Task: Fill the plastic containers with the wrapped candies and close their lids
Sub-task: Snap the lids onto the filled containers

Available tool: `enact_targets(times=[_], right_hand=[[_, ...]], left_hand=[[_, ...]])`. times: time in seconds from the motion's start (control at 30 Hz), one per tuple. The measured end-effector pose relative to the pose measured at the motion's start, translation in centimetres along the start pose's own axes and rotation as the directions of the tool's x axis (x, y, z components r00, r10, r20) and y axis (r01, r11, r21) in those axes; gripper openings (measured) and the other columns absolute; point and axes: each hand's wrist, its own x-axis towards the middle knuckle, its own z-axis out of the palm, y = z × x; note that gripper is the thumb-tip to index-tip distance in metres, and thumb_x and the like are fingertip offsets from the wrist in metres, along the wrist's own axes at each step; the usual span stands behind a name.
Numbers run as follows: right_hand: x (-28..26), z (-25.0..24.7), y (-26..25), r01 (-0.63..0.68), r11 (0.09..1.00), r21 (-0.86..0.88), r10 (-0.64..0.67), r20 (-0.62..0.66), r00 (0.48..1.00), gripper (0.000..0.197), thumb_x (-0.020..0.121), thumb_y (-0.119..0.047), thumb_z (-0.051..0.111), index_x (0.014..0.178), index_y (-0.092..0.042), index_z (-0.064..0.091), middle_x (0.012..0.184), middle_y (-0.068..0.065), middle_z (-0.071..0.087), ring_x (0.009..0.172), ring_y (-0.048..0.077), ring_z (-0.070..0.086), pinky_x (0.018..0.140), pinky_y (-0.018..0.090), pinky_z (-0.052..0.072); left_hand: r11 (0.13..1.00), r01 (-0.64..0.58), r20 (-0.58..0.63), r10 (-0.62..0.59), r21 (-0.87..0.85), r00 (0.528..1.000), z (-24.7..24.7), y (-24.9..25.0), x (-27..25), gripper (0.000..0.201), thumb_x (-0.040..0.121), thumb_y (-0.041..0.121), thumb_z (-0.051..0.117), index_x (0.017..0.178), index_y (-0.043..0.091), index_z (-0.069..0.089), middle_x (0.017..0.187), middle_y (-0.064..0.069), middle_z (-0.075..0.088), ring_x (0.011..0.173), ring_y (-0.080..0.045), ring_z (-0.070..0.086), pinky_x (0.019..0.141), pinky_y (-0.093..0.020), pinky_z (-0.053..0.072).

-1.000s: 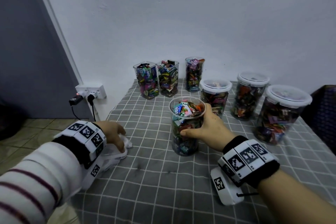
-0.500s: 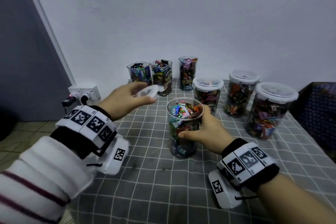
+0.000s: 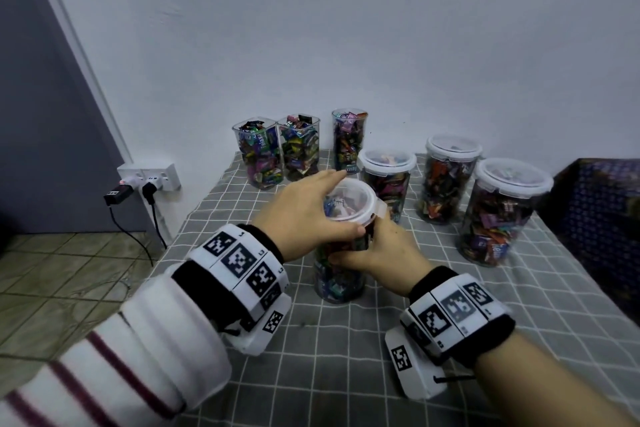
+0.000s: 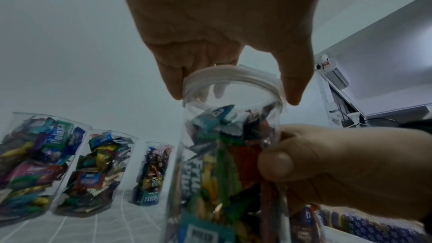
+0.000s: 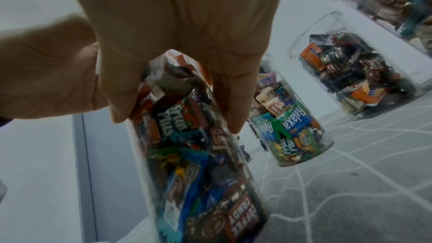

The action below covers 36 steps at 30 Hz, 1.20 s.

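A clear plastic container (image 3: 337,282) packed with wrapped candies stands mid-table on the grey checked cloth. A white-rimmed clear lid (image 3: 360,199) lies on its mouth, and my left hand (image 3: 325,211) holds that lid from above by the rim. The left wrist view shows the fingers and thumb curled over the lid (image 4: 231,77) on either side. My right hand (image 3: 374,250) grips the container's upper body from the right. In the right wrist view its fingers (image 5: 236,117) wrap the container (image 5: 198,173). I cannot tell whether the lid is snapped down.
Three filled containers without lids (image 3: 299,147) stand at the back left by the wall. Three filled, lidded ones (image 3: 450,177) stand at the back right. A wall socket with plugs (image 3: 149,178) is past the table's left edge. A dark blue box (image 3: 602,218) sits at the right.
My left hand lifted the lid from the table's left edge, carried it right, and now holds it on the container's mouth. The right hand kept its grip on the container.
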Motion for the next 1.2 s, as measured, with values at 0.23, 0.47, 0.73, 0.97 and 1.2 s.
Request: enact_targets(times=[0.23,0.47,0.73,0.97,1.2], right_hand=[[-0.1,0.2,0.4,-0.014,1.000,0.005,0.014,0.000,1.000,0.104,0.045,-0.054,0.074,0.139,-0.024,0.038,0.127,-0.007,0.055,0.115,0.010,0.052,0.097,0.028,0.042],[-0.9,0.5,0.9,-0.017,0.974,0.225,0.025,-0.032,0.999,0.098,0.054,-0.039,0.078,0.136,-0.033,0.024,0.134,-0.008,0.048,0.125,0.011,0.046,0.106,0.037,0.039],[-1.9,1.2,-1.1,0.073,0.996,-0.042,-0.081,-0.212,0.974,0.113,0.063,-0.043,0.073,0.149,-0.012,0.007,0.153,0.004,0.021,0.141,0.016,0.018,0.116,0.032,0.019],[-1.3,2.3,-0.8,0.042,0.999,0.006,-0.039,-0.263,0.964,0.111,0.069,-0.035,0.080,0.149,-0.011,0.006,0.153,0.005,0.024,0.141,0.016,0.022,0.115,0.032,0.022],[-1.3,2.4,-0.8,0.037,0.999,0.013,-0.032,-0.269,0.963,0.113,0.069,-0.034,0.080,0.149,-0.010,0.005,0.154,0.007,0.024,0.142,0.018,0.023,0.115,0.036,0.024]], left_hand=[[0.998,0.013,0.071,-0.017,0.055,0.997,-0.5,0.6,0.7,0.079,0.074,0.047,0.073,0.141,0.021,0.041,0.147,0.005,0.039,0.133,-0.010,0.036,0.105,-0.022,0.026],[0.999,0.038,0.086,-0.038,0.000,0.996,-0.2,0.5,1.2,0.079,0.071,0.047,0.075,0.139,0.023,0.043,0.143,0.006,0.041,0.129,-0.010,0.039,0.102,-0.023,0.029],[0.996,0.045,0.031,-0.043,-0.078,0.999,1.3,-0.2,0.3,0.095,0.057,0.061,0.064,0.141,0.025,0.040,0.146,0.009,0.034,0.134,-0.008,0.030,0.107,-0.022,0.021],[0.736,0.187,-0.006,-0.251,-0.650,0.968,1.1,-1.6,1.1,0.059,0.083,0.017,0.068,0.136,0.012,0.044,0.134,-0.004,0.051,0.116,-0.011,0.049,0.090,-0.014,0.042],[0.590,0.215,0.033,-0.303,-0.778,0.952,2.3,-1.7,1.0,0.054,0.085,0.008,0.063,0.135,0.008,0.042,0.119,-0.004,0.057,0.107,-0.014,0.056,0.093,-0.023,0.046]])
